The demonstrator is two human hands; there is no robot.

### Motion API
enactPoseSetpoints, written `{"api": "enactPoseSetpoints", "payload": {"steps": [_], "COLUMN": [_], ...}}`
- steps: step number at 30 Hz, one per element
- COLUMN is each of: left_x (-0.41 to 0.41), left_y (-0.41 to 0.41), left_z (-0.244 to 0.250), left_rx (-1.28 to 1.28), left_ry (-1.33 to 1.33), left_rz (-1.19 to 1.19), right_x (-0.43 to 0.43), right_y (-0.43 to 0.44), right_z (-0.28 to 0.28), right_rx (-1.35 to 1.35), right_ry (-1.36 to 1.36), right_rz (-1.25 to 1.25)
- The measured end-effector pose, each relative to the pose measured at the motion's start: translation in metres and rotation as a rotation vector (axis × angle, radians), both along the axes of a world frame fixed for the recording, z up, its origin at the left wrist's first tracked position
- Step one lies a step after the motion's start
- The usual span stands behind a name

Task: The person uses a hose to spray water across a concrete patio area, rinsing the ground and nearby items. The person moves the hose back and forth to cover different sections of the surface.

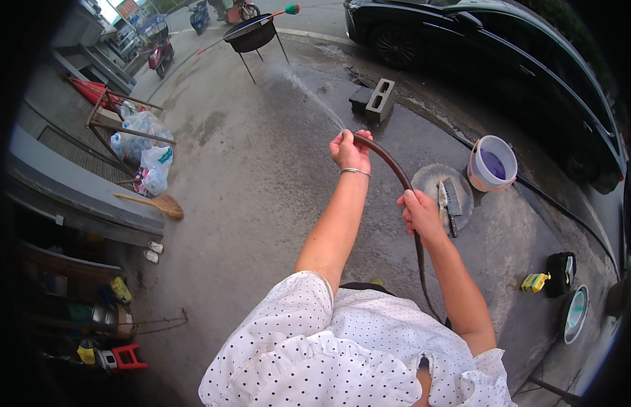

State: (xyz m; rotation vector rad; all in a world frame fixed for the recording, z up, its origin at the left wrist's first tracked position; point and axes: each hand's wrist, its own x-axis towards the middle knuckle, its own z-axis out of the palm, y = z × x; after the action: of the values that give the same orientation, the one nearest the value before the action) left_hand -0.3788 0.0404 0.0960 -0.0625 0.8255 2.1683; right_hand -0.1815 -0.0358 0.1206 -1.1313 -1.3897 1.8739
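My left hand (351, 150) grips the outlet end of a brown hose (389, 158), its thumb on top near the mouth. A stream of water (315, 98) leaves the hose and sprays onto the concrete ground ahead. Further back along the hose, my right hand (421, 212) is closed around it, and the hose runs down past my right side. Beyond the spray stands a large dark pan (252, 39) on thin metal legs, with a long-handled brush (291, 9) laid across its rim. Near my right hand, a round slab (423, 179) bears a cleaver (452, 201) and another knife (442, 196).
A white bucket (503, 178) holding purple liquid stands at right, near a black parked car (447, 46). Hollow concrete block (380, 100) lies ahead. Yellow bottle (534, 282) and metal basin (575, 315) sit at lower right. Left are a broom (168, 205), bags of bottles (145, 132) and shoes (151, 255).
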Motion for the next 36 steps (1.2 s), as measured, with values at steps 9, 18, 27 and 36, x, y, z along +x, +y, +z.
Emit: {"api": "enactPoseSetpoints", "payload": {"steps": [9,18,27,36], "left_x": [-0.006,-0.002,0.004,0.002], "left_y": [0.005,0.003,-0.001,-0.005], "left_z": [0.006,-0.007,-0.021,-0.017], "left_rx": [0.029,-0.024,-0.042,-0.057], "left_ry": [0.038,0.002,-0.019,-0.023], "left_rz": [-0.019,-0.011,0.002,0.028], "right_x": [-0.004,-0.003,0.003,0.000], "right_y": [0.004,0.001,0.002,0.000], "right_z": [0.003,-0.001,-0.011,-0.013], "right_rx": [0.011,-0.008,-0.053,-0.056], "right_ry": [0.008,-0.004,0.030,0.016], "right_rz": [-0.003,-0.005,-0.029,-0.025]}}
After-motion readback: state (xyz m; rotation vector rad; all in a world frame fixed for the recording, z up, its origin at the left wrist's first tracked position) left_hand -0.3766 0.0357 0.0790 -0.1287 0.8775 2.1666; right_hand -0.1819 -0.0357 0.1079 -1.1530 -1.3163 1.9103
